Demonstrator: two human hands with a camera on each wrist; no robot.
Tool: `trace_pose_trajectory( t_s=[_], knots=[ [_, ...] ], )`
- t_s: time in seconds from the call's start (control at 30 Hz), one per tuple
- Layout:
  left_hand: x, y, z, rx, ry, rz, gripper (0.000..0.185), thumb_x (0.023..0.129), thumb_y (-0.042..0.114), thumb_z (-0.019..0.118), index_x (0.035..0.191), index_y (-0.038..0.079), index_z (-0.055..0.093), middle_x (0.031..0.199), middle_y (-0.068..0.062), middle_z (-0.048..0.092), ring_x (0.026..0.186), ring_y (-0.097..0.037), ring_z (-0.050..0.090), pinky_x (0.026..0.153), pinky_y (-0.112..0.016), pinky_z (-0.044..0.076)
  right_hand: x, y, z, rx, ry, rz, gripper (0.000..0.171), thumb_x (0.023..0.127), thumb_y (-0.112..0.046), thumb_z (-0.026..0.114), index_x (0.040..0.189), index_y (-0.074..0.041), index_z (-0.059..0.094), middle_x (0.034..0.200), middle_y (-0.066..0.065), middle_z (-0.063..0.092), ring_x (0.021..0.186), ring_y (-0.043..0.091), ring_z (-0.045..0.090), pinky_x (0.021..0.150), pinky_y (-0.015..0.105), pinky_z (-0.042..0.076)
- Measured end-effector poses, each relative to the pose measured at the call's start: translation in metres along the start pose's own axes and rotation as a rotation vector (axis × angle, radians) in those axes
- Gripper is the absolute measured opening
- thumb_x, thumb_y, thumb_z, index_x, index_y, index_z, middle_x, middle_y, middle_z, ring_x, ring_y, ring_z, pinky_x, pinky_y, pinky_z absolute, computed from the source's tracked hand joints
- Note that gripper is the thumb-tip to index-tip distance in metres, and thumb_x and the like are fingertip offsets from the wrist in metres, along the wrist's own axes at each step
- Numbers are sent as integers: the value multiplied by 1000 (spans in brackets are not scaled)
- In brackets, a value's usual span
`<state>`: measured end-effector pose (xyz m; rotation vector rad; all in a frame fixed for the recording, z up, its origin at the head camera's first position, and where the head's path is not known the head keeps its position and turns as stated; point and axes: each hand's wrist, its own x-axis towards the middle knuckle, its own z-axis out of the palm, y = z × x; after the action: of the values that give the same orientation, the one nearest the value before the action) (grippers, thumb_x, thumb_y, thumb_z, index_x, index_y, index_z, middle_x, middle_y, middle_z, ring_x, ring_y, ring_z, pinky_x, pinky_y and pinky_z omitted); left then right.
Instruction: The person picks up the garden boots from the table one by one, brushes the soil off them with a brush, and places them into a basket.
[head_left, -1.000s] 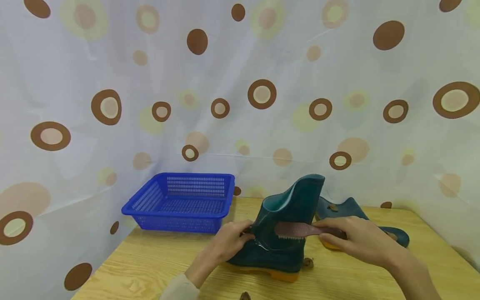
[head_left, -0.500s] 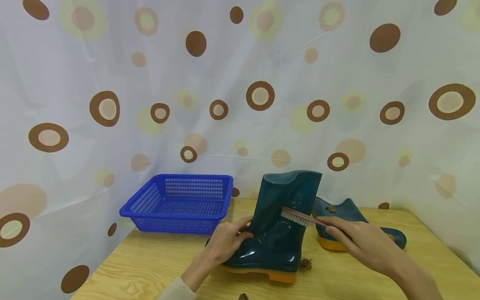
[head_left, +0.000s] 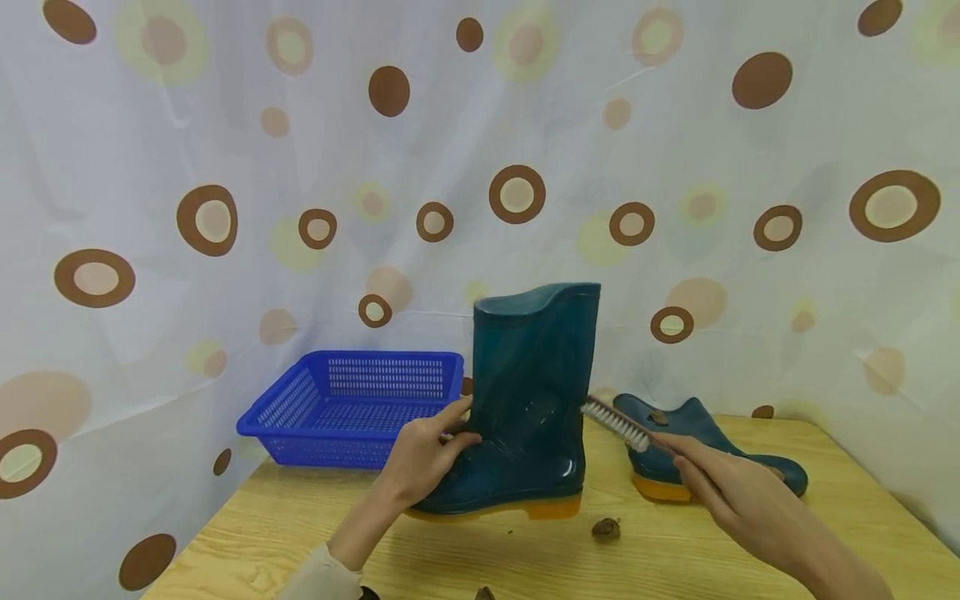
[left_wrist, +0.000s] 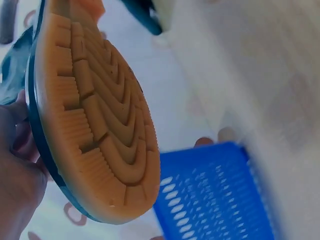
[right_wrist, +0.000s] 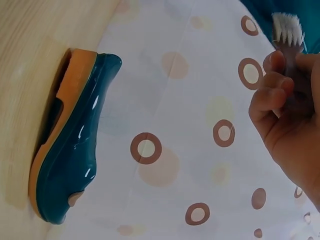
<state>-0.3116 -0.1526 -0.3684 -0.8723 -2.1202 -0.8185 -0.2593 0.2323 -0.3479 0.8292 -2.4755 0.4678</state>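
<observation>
A dark green rubber boot [head_left: 528, 417] with an orange sole is upright, raised a little above the wooden table. My left hand [head_left: 423, 458] grips it at the front of the ankle, thumb on the near side; some fingers are hidden behind it. In the left wrist view the ridged orange sole [left_wrist: 110, 115] faces the camera. My right hand [head_left: 757, 500] holds a brush [head_left: 617, 425] by its handle, also seen in the right wrist view with its white bristles [right_wrist: 288, 30]. The brush head is close by the back of the boot; whether they touch I cannot tell.
Another green boot [head_left: 693, 433] lies on its side at the right, with a dry leaf [head_left: 658, 417] on it. A blue plastic basket [head_left: 348, 433] stands at the back left. Crumpled brown bits [head_left: 606, 528] lie on the table [head_left: 675, 558]. A patterned curtain [head_left: 480, 125] hangs behind.
The boot was tilted, then stood straighter, and is now lifted off the table and shifted left with my left hand. The brush has come off its side toward the back.
</observation>
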Motion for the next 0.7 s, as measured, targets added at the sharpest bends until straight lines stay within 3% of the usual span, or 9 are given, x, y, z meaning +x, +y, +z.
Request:
trace_pose_trajectory(
  t_s=[0.03,0.1,0.2,0.27,0.53,0.7],
  knots=[
    [2,0,-6,-3,13,-18,46,87,6,74,132,6,62,96,-12,77,79,-19,75,67,-23,59,-2,2,1,12,18,-4,34,104,-13,50,137,-15,57,104,-13,70,78,-8,57,60,20,46],
    [7,1,-18,-21,31,-67,45,88,5,72,132,7,62,98,-13,77,82,-21,75,69,-26,60,-7,8,3,41,46,0,32,104,-10,50,135,-10,57,85,-16,64,68,-10,49,56,19,40],
    [15,0,-35,-45,50,-131,45,90,7,71,134,8,61,100,-13,77,86,-22,75,71,-31,61,-13,15,5,67,67,49,30,104,-8,48,132,-4,58,79,-16,59,62,-9,46,55,19,38],
    [20,-2,-45,-46,57,-160,45,92,9,70,135,9,60,102,-13,76,89,-23,75,74,-35,61,-16,20,5,79,49,93,28,105,-9,46,130,-2,58,70,-18,46,56,-5,37,56,20,32],
    [37,-26,-83,122,94,-250,48,94,14,69,140,9,57,104,-19,75,91,-32,74,76,-47,59,-30,30,6,144,-200,337,34,110,-24,35,128,-3,54,76,-3,48,57,2,38,57,24,33],
    [45,-52,-98,214,83,-329,49,95,16,66,143,10,54,106,-22,74,92,-35,73,73,-48,56,-36,35,8,144,-209,371,38,110,-25,34,135,-1,52,79,-1,49,62,2,40,57,25,34]
  ],
)
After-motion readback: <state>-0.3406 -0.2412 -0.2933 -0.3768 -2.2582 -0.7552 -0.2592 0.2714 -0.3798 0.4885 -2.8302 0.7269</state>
